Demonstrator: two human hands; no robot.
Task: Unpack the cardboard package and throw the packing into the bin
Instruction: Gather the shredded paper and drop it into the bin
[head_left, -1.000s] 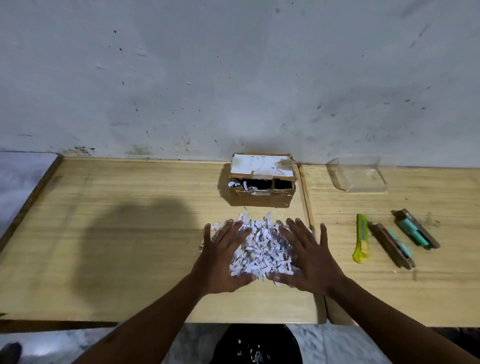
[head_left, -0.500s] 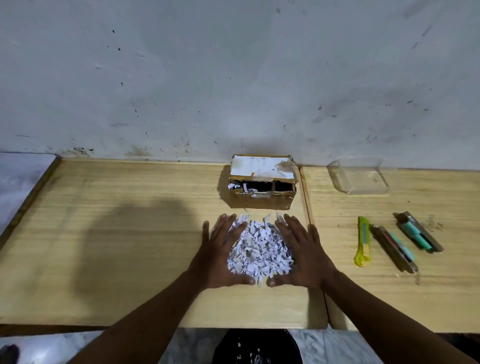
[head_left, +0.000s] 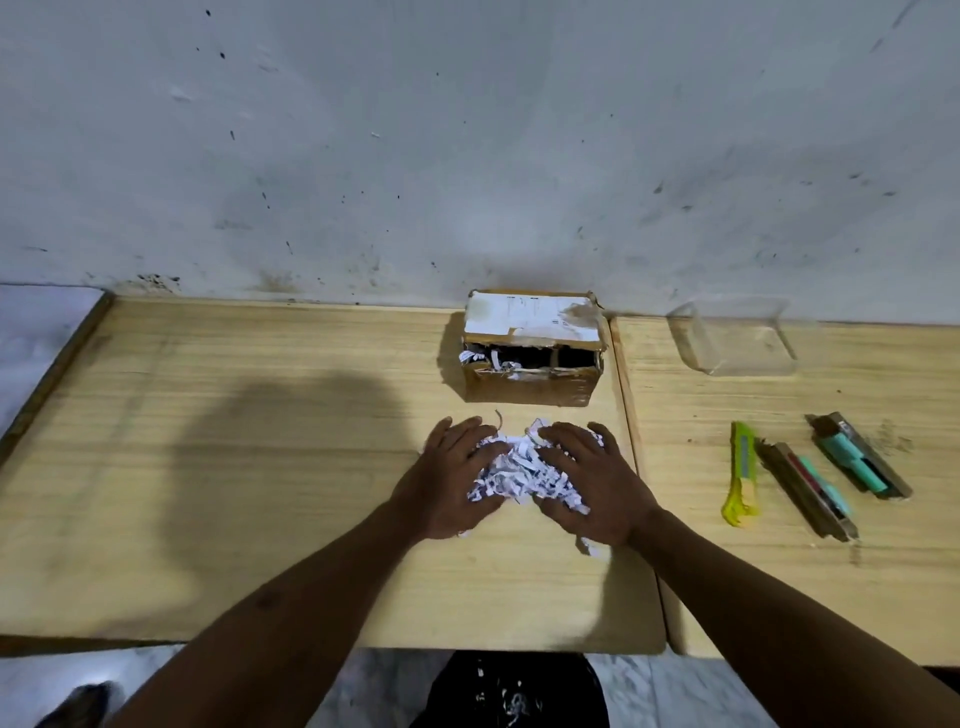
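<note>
**Both hands cupped around shredded paper on the wooden surface**

Scuffed white wall rises behind a pale wooden surface (head_left: 208, 467) made of two boards butted side by side, with marbled floor showing below its near edge.

At the middle of the view, the left hand (head_left: 449, 480) and the right hand (head_left: 592, 483) lie palm-down on either side of a heap of white shredded paper packing (head_left: 519, 475). Each grip is curled inward against the heap, fingers bent over its top and flanks, so the paper is squeezed between the two hands rather than pinched by either one alone. The heap rests on the surface; a few loose strips lie just beneath the right wrist.

Straight beyond the fingertips, near the wall, stands the small brown cardboard package (head_left: 532, 348) with a torn white label on top. Its near face is ripped open, showing a dark inside with a few strips of paper hanging at the left corner. It stands apart from the hands.

Outward from the right hand, on the second board, lie a yellow-green utility knife (head_left: 742, 473), then two brown narrow boxes (head_left: 808, 488), each open and holding teal and dark items. Beyond these, close to the wall, sits a clear plastic tray (head_left: 737, 335).

Below the forearms, under the near edge of the surface, a black bin bag (head_left: 511, 693) shows flecks of white paper inside.
</note>
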